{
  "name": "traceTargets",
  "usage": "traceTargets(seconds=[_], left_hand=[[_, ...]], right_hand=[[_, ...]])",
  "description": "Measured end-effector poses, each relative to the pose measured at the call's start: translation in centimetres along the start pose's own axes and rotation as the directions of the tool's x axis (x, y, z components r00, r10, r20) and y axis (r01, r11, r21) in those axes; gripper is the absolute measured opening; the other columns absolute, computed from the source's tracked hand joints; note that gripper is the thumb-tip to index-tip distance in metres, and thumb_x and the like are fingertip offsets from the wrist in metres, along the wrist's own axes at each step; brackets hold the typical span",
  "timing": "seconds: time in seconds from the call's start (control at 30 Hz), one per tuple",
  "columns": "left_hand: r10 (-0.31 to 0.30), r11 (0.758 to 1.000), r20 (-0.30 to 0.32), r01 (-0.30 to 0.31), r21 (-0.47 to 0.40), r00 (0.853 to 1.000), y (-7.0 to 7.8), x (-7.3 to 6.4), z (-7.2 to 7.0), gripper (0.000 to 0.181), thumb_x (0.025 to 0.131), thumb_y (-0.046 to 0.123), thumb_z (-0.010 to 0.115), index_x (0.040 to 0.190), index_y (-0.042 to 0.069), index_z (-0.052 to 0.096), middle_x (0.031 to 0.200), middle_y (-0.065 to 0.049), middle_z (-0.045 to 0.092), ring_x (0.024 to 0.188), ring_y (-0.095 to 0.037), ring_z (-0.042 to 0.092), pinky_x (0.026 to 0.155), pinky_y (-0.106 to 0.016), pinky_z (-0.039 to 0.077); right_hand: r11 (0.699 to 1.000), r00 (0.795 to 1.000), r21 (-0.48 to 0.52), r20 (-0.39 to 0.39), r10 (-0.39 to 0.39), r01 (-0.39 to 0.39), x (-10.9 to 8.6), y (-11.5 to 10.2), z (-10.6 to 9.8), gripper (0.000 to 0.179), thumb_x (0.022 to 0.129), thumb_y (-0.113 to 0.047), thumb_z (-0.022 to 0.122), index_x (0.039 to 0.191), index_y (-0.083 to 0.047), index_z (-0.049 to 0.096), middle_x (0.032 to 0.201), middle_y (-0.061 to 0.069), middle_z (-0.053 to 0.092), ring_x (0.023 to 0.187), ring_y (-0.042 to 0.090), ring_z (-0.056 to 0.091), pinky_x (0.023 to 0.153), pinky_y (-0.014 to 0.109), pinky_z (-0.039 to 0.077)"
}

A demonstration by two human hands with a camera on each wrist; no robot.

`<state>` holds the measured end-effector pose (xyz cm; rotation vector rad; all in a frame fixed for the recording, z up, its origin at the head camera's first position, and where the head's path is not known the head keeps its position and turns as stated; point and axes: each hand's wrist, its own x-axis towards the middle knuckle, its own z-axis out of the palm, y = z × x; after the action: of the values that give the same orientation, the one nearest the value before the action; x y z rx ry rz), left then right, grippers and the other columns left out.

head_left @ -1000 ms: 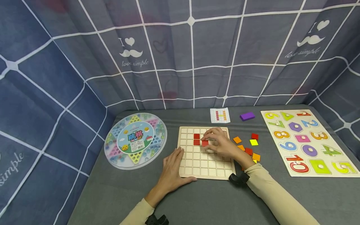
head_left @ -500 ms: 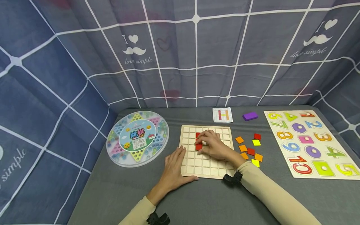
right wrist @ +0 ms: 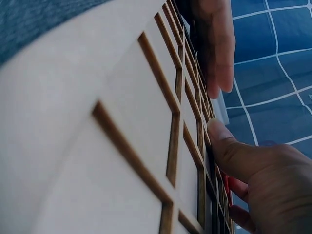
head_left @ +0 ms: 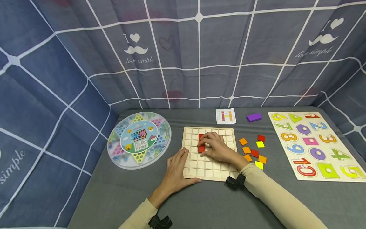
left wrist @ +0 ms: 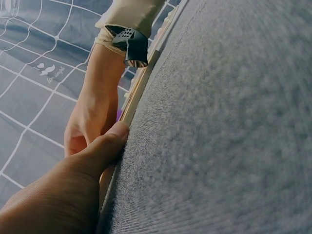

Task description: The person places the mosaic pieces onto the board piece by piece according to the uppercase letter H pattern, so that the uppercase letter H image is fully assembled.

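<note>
In the head view a wooden grid board (head_left: 210,163) lies on the grey cloth. My left hand (head_left: 176,171) rests against its near left corner, fingers straight along the left edge and thumb (left wrist: 117,131) along the front edge. My right hand (head_left: 217,148) is low over the upper middle of the board, fingertips bent down at a short column of red square tiles (head_left: 201,149). The fingers cover part of that column. In the right wrist view the thumb tip (right wrist: 218,129) is right at the grid, and a bit of red tile (right wrist: 226,185) shows by the fingers.
Loose orange, red and yellow tiles (head_left: 254,153) lie right of the board. Behind it are a pattern card (head_left: 226,116) and a purple block (head_left: 254,118). A round Chinese checkers set (head_left: 138,140) lies left, a number puzzle board (head_left: 317,146) right.
My right hand has shifted left across the board, bringing a red tile to the red column. The left hand stays at the corner. The head view shifted slightly.
</note>
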<state>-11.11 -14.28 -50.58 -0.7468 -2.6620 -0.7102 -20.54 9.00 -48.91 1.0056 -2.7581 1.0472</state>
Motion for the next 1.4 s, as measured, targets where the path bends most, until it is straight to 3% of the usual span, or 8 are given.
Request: traceTargets(seconds=[1.07,1.17,1.3,1.4], left_hand=[[0.036,0.999,-0.025,-0.035,0.006,0.999,0.0,2.1,0.2,0.116,0.061,0.062,0.084,0.148,0.000,0.039,0.151,-0.018,0.041,0.140,-0.037,0.038,0.097,-0.048,0.033],[0.033,0.999,-0.021,-0.033,0.005,0.999,0.0,1.6,0.2,0.115,0.063,0.064,0.082,0.149,0.000,0.038,0.152,-0.018,0.040,0.140,-0.037,0.038,0.098,-0.048,0.032],[0.023,1.000,-0.017,-0.023,-0.004,1.000,-0.1,0.0,0.4,0.115,0.064,0.067,0.079,0.147,-0.002,0.040,0.150,-0.019,0.042,0.138,-0.039,0.040,0.095,-0.048,0.032],[0.018,1.000,-0.033,-0.018,-0.007,0.999,-0.3,-0.4,0.5,0.115,0.065,0.070,0.077,0.146,-0.002,0.041,0.150,-0.019,0.043,0.137,-0.038,0.041,0.095,-0.048,0.032]], right_hand=[[0.999,1.000,-0.039,-0.026,-0.016,0.015,0.4,0.5,-1.8,0.034,0.076,-0.032,0.083,0.108,-0.025,0.071,0.125,0.001,0.055,0.121,0.025,0.043,0.094,0.047,0.026],[0.999,0.999,-0.038,-0.037,-0.025,0.024,0.0,0.4,-1.3,0.033,0.077,-0.031,0.082,0.108,-0.025,0.071,0.125,0.001,0.056,0.120,0.026,0.044,0.094,0.049,0.027],[0.999,0.999,-0.026,0.023,-0.025,0.026,-0.7,0.0,-0.1,0.033,0.082,-0.033,0.078,0.113,-0.024,0.070,0.128,0.002,0.055,0.123,0.027,0.043,0.096,0.050,0.028],[0.999,0.998,-0.029,0.039,-0.043,0.045,-0.8,-0.3,0.1,0.034,0.083,-0.032,0.077,0.116,-0.023,0.070,0.129,0.003,0.055,0.125,0.027,0.044,0.097,0.052,0.029]])
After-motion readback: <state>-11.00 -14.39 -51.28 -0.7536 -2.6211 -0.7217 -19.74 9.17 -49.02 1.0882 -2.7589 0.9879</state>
